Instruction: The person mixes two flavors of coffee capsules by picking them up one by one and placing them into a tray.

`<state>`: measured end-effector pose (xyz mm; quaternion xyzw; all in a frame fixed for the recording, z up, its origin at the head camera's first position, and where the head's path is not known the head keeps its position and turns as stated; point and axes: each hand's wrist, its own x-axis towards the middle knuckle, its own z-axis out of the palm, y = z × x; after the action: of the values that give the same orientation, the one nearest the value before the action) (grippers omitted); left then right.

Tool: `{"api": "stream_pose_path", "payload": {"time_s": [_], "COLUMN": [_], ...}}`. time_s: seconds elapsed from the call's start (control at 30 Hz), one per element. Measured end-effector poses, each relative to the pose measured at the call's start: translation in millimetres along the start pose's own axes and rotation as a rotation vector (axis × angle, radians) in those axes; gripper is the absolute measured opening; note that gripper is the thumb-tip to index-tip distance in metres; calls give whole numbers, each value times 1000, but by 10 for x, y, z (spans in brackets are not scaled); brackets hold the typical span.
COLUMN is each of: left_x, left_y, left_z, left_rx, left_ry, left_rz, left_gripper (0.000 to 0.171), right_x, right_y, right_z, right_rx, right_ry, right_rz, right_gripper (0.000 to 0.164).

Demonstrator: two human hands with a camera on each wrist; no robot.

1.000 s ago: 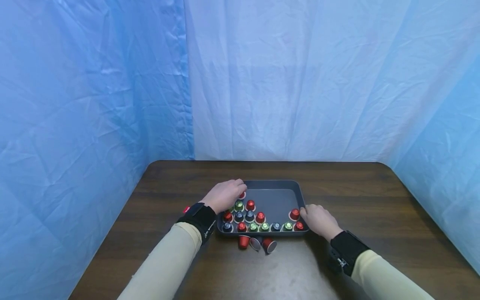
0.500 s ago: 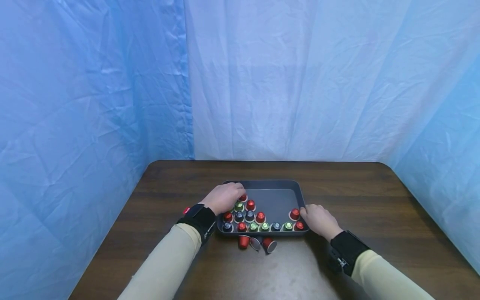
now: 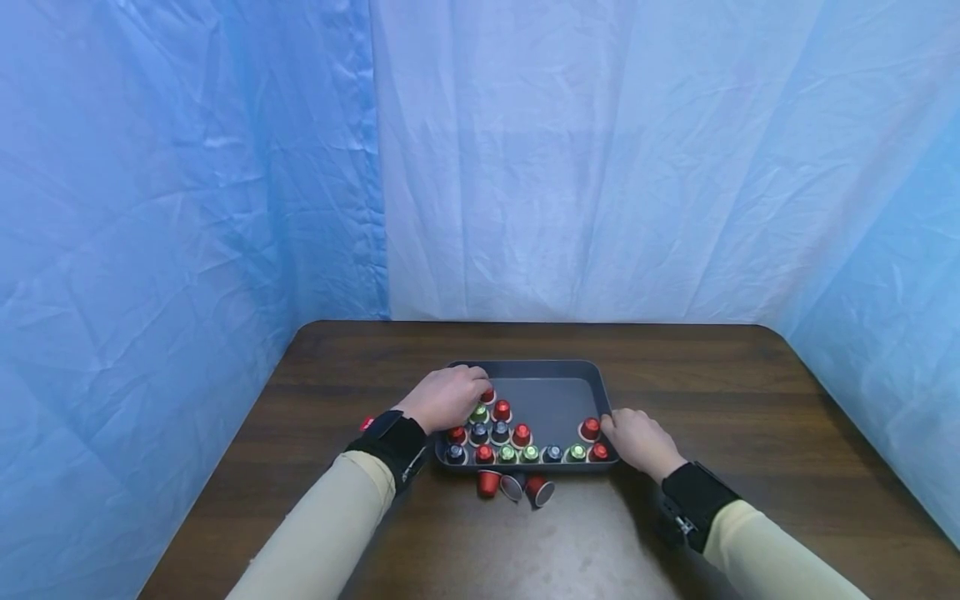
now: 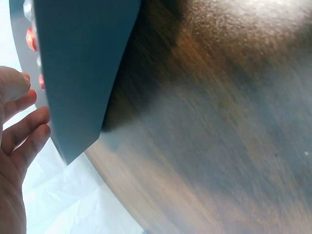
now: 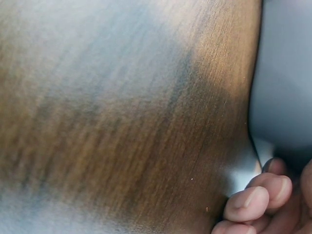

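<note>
A dark grey baking tray [image 3: 543,392] holds coffee capsules standing domed end up. In its left part, the fingers of my left hand [image 3: 444,398] are at a red capsule [image 3: 487,395], seemingly pinching it; the fingertips' contact is partly hidden. A green capsule [image 3: 478,413] and another red capsule [image 3: 502,410] stand just in front. In the left wrist view, the fingers [image 4: 29,126] reach over the tray's side wall [image 4: 83,73]. My right hand [image 3: 641,440] grips the tray's right edge; its curled fingers [image 5: 248,202] show low in the right wrist view.
A row of red, green and dark capsules [image 3: 529,454] lines the tray's near side. Three capsules [image 3: 488,483] lie tipped over on the wooden table [image 3: 585,542] before the tray. A small red item [image 3: 367,423] shows behind the left wristband. Blue sheets [image 3: 510,167] surround the table.
My left hand has come slightly nearer with the red capsule, which now sits close behind the others. The left forearm has shifted a little to the left. My right hand has stayed still.
</note>
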<state>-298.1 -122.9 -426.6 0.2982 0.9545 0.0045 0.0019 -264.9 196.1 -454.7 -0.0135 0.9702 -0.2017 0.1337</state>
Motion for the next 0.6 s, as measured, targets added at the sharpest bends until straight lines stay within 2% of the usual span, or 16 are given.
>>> {"api": "stream_pose_path", "payload": {"time_s": [0.37,0.6], "left_x": [-258,-395], "left_y": [23,75], "left_z": [-142,-219], "left_rx": [20,41], "left_ry": [91,115], "left_rz": [78,125], "left_gripper": [38,40], "right_x": [11,-13], "right_y": [19,-2], "right_z": [18,9], "right_rx": [-9,1], "right_ry": [8,-1], "right_rz": [-18,-3], "right_gripper": [39,40]}}
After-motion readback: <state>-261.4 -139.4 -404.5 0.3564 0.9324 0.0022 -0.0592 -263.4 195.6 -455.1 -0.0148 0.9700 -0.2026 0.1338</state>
